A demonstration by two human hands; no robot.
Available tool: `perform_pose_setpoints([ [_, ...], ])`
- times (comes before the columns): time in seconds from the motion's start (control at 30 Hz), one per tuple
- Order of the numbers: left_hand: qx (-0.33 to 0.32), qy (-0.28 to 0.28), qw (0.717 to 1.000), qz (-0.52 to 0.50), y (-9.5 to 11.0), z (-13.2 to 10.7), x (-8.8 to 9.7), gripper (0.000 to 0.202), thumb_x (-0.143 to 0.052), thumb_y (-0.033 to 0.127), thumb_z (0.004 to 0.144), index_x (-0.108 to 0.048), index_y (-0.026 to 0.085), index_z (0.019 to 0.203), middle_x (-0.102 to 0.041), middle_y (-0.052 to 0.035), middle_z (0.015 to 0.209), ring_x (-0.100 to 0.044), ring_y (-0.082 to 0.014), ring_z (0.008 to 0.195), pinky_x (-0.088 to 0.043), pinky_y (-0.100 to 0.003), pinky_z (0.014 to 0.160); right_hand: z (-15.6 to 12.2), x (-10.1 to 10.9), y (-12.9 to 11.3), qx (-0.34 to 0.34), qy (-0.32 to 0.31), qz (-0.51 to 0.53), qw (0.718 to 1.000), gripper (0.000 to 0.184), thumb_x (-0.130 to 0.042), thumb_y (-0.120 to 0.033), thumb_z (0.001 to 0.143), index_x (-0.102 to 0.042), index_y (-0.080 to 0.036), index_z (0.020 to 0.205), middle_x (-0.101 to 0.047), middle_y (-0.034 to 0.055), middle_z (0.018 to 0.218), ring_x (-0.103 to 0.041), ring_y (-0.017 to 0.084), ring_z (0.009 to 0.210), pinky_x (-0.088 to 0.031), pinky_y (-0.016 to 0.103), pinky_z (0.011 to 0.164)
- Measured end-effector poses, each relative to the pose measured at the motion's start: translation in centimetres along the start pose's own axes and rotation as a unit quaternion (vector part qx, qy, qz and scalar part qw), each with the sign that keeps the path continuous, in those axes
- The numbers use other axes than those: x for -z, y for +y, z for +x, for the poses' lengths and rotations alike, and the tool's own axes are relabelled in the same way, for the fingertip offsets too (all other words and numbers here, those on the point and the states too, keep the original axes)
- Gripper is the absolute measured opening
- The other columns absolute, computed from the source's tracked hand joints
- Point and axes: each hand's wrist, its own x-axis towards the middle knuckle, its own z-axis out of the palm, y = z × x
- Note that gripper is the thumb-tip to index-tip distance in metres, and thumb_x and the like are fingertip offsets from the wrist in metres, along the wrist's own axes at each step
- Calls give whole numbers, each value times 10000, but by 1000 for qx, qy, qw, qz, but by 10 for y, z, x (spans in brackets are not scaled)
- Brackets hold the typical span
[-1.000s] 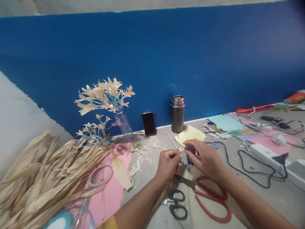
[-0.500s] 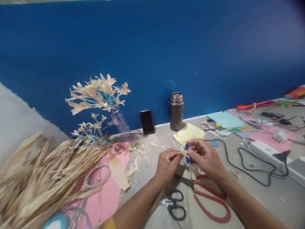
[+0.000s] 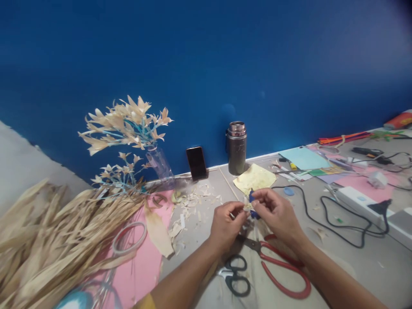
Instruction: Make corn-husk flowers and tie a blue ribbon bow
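My left hand [image 3: 228, 224] has its fingers curled, with thumb and forefinger brought close together near a small pale corn-husk piece [image 3: 248, 207]. What lies between those fingertips is too small to make out. My right hand [image 3: 277, 214] pinches the husk piece from the other side. Just behind the fingertips is a dark blue object [image 3: 251, 195], partly covered, its kind unclear. Below the hands lie red-handled scissors [image 3: 286, 292] and smaller black-handled scissors [image 3: 238, 279]. A yellow crumpled sheet [image 3: 254, 178] rests beyond the fingers.
Dried husks [image 3: 54, 244] pile up at left beside pink paper [image 3: 138, 274] and a tape roll [image 3: 129, 238]. Husk flowers [image 3: 128, 124] stand in a clear bottle [image 3: 160, 165]. A phone [image 3: 196, 164] and a flask [image 3: 237, 150] stand near the wall. A power strip [image 3: 360, 206] with black cable lies right.
My left thumb and forefinger have loosened and drawn slightly back from the husk piece. The right hand stays at it. The whole view has shifted a little.
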Motion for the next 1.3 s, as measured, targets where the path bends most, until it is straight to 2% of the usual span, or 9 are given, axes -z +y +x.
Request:
perform_pose_setpoints([
  [0.1, -28, -1, 999, 22, -1, 0, 0, 139, -668, 230, 849, -784, 174, 795, -712, -29, 693, -592, -141, 622, -450, -234, 622, -1, -1, -3, -8, -19, -6, 1000, 208, -633, -354, 802, -665, -185, 918, -668, 21, 755, -584, 155, 603, -474, 273, 546],
  [0.2, -31, -3, 1000, -2, -3, 0, 0, 159, -672, 236, 852, -785, 177, 757, -696, -25, 661, -578, -132, 583, -446, -228, 596, -2, 0, -5, -15, -21, 1, 1000, 215, -631, -359, 797, -662, -184, 918, -661, 19, 745, -573, 151, 595, -463, 265, 532],
  [0.43, 29, -9, 995, -98, -5, -1, -3, 180, -684, 259, 829, -775, 162, 707, -668, -25, 638, -540, -107, 511, -410, -206, 499, -2, 2, -4, -13, -21, 17, 1000, 209, -632, -354, 798, -657, -184, 917, -646, 11, 733, -571, 148, 597, -472, 258, 538],
  [0.53, 59, -6, 989, -133, -3, -2, -5, 207, -688, 287, 820, -751, 152, 677, -621, -7, 568, -524, -99, 471, -396, -200, 473, -2, 2, -4, -4, -25, 23, 999, 191, -632, -343, 808, -654, -185, 913, -642, 8, 731, -586, 151, 617, -483, 257, 557],
  [0.73, 138, -23, 972, -189, 3, 0, -5, 320, -720, 411, 804, -717, 120, 671, -571, 0, 450, -483, -86, 402, -383, -194, 450, -3, 3, -5, 15, -35, 51, 998, 182, -630, -351, 856, -656, -187, 930, -669, 19, 771, -622, 161, 666, -505, 267, 604],
  [0.87, 152, -10, 962, -228, 8, 6, -1, 407, -754, 515, 768, -678, 125, 681, -632, -14, 530, -492, -75, 383, -385, -191, 419, 1, 8, -6, 16, -25, 21, 999, 186, -613, -358, 891, -662, -187, 947, -686, 29, 817, -630, 166, 685, -502, 276, 618],
  [1.03, 138, 6, 960, -244, 11, 12, 3, 429, -756, 543, 774, -620, 145, 689, -608, 18, 538, -484, -64, 380, -375, -177, 407, 11, 12, -15, 98, -102, -96, 985, 118, -586, -275, 917, -656, -207, 850, -665, 0, 726, -603, 158, 641, -455, 273, 600],
  [1.17, 133, 22, 962, -237, 9, 15, 6, 382, -735, 494, 796, -616, 152, 672, -602, 22, 538, -478, -66, 391, -365, -180, 419, 22, 8, -19, 165, -106, -141, 970, 78, -587, -224, 913, -646, -213, 864, -677, 1, 749, -598, 151, 630, -455, 271, 605],
  [1.3, 126, 26, 975, -181, 6, 17, 11, 272, -706, 353, 798, -680, 140, 630, -572, 20, 481, -470, -76, 412, -369, -192, 461, 33, 3, -18, 221, -113, -136, 959, 76, -599, -205, 914, -654, -219, 964, -707, 31, 834, -630, 169, 690, -487, 288, 644],
])
